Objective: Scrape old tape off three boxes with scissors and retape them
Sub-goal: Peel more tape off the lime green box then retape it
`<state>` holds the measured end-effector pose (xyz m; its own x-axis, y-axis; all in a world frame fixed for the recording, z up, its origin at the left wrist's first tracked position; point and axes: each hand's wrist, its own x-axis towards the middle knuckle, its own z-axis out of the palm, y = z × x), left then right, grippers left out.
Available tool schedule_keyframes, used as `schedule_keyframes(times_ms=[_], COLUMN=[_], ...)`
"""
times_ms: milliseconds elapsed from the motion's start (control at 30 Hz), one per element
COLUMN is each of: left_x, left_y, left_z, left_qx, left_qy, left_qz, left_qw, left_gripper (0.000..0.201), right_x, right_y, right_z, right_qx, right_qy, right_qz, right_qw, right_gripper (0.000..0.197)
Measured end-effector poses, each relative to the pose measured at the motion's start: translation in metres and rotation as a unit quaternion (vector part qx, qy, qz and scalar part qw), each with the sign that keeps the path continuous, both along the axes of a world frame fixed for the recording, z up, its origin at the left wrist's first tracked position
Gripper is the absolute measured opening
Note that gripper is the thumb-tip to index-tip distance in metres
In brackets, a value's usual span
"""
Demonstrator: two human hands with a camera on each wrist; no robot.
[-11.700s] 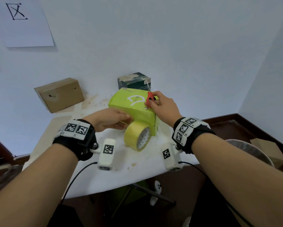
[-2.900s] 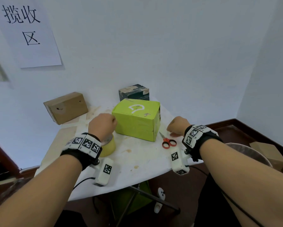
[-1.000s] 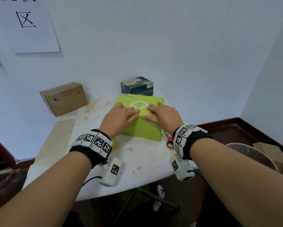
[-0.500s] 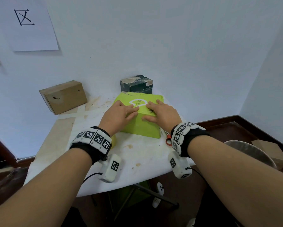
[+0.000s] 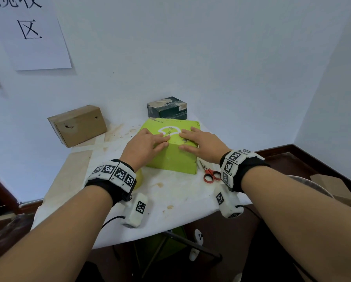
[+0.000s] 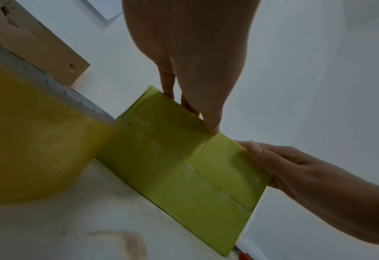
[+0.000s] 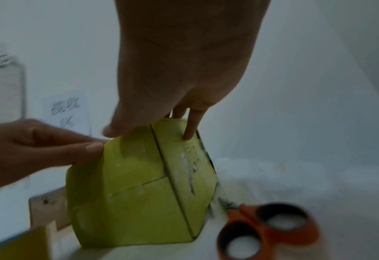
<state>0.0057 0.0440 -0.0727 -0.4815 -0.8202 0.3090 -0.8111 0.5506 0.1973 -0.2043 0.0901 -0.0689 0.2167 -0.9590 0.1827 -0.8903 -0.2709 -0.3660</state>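
A lime-green box (image 5: 173,159) stands in the middle of the white table (image 5: 180,198). My left hand (image 5: 148,144) lies flat on its top with straight fingers, thumb at the front edge. My right hand (image 5: 199,142) lies flat beside it on the same top, fingers pointing left, thumb over the front edge. The green box (image 6: 184,167) and the green box (image 7: 139,193) show their taped front seam in the wrist views. Red-handled scissors (image 5: 210,174) lie on the table right of the box. The yellow tape roll (image 5: 139,180) sits left of it, mostly hidden by my left wrist.
A brown cardboard box (image 5: 78,125) stands at the back left against the wall, and a dark patterned box (image 5: 167,107) stands behind the green one. A bin rim (image 5: 310,186) is on the floor at the right. A paper sign (image 5: 28,31) hangs on the wall.
Since one second ago both hands have stayed flat on the green box's top, shifting only slightly. Earlier the scissors and the tape roll were put down beside the box.
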Motion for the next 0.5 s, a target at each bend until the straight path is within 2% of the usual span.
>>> schedule_keyframes(times_ms=[100,267,333,400,500], left_x=[-0.001,-0.001,-0.001,0.0,0.001], left_y=[0.0,0.001,0.001,0.001,0.002], left_z=[0.001,0.0,0.0,0.0,0.0], left_qx=[0.003,0.005,0.001,0.0,0.0], left_qy=[0.001,0.009,0.009,0.009,0.005], left_qz=[0.0,0.001,-0.001,-0.002,-0.005], left_qw=[1.0,1.0,1.0,1.0,1.0], left_gripper=[0.036,0.036,0.036,0.036,0.036], right_x=[-0.002,-0.012,-0.009,-0.002,0.002], right_y=[0.0,0.001,0.002,0.0,-0.011], right_z=[-0.002,-0.013,-0.013,-0.007,-0.002], right_qx=[-0.005,0.003,-0.015,-0.045,-0.011], right_qy=[-0.011,-0.032,-0.118,-0.223,-0.316], right_qz=[0.008,0.056,0.014,-0.061,-0.129], right_qw=[1.0,0.998,0.993,0.972,0.94], right_gripper=[0.057,0.081,0.073,0.066,0.076])
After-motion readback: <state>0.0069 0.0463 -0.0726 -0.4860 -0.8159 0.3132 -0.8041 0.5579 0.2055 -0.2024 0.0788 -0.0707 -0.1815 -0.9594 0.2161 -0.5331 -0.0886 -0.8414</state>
